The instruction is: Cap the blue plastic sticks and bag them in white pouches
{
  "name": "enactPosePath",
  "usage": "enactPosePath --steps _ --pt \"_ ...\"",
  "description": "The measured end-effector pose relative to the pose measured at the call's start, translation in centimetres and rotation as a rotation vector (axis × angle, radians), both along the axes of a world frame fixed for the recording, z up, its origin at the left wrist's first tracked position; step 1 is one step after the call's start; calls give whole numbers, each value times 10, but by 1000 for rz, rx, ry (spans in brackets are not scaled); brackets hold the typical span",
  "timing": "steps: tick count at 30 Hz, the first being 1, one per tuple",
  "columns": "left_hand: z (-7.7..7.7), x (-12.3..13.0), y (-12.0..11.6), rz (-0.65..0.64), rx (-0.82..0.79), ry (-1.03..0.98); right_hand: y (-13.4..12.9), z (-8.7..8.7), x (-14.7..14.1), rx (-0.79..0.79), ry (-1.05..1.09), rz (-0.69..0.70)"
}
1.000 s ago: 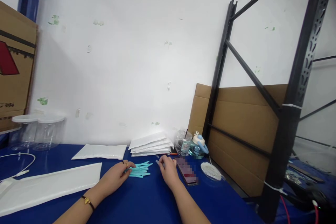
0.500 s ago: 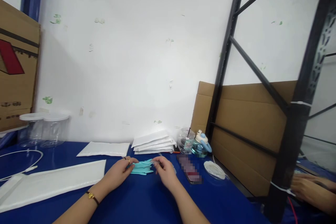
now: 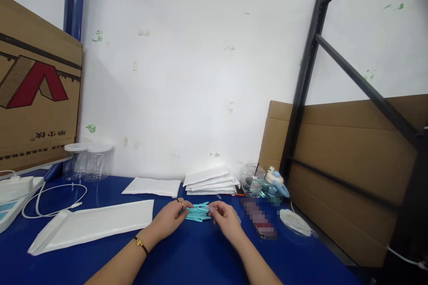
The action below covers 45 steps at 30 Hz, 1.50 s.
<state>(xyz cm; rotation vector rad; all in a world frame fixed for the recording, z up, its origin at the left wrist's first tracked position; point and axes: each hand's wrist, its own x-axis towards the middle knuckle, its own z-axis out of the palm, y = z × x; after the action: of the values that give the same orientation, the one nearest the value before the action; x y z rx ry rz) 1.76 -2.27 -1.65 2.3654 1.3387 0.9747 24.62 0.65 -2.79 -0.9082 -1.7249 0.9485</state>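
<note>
Turquoise gloves (image 3: 198, 213), lying in a small flat bunch with their fingers spread, rest on the blue table (image 3: 197, 258). At the left end of the bunch, my left hand (image 3: 172, 217) has its thumb and fingers closed on the gloves; it wears a ring, and a bracelet circles the wrist. My right hand (image 3: 225, 218) is at the right end, thumb and forefinger pinched at the glove fingertips. What lies inside that pinch is too small to make out.
White padded envelopes lie left (image 3: 100, 227), behind (image 3: 152, 187) and stacked (image 3: 212, 180). Clear jars (image 3: 98, 164), a white cable (image 3: 53, 187) and a device (image 3: 11, 200) stand left. At right are a blurred phone (image 3: 261, 218), bottle (image 3: 272, 187), white coil (image 3: 295, 222) and black rack (image 3: 304, 75).
The view has turned left, so the table items appear farther right and the white device shows. The other person's hands have left the view. Both my hands remain at the gloves.
</note>
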Motion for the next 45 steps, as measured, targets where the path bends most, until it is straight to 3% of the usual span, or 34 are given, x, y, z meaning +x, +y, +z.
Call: enactPosePath --steps 11,13,16,18,20,23,28,34,36,39,45 --pt "9 14 -13 -48 -93 25 -2 -4 -1 -113 -21 181" --pt "8 17 -15 -27 -121 35 1 4 12 -28 -62 106" --pt "3 21 -17 -43 -159 111 10 16 45 147 -60 -193" --pt "1 23 -18 -88 -165 165 16 18 69 167 -136 -311" --pt "1 21 -18 -92 -137 183 20 14 88 115 -278 -303" --pt "2 13 -13 14 -52 210 19 6 101 14 -487 -194" --pt "1 -2 -4 128 21 319 7 8 90 -20 -672 -93" --pt "2 -2 -1 154 11 384 -1 12 65 161 -852 -212" --pt "2 -2 0 158 -5 355 -1 10 61 199 -821 -209" --pt "1 -2 1 170 -30 268 -1 12 59 215 -588 -144" --pt "1 -4 4 119 -62 79 -2 19 51 56 -178 45"
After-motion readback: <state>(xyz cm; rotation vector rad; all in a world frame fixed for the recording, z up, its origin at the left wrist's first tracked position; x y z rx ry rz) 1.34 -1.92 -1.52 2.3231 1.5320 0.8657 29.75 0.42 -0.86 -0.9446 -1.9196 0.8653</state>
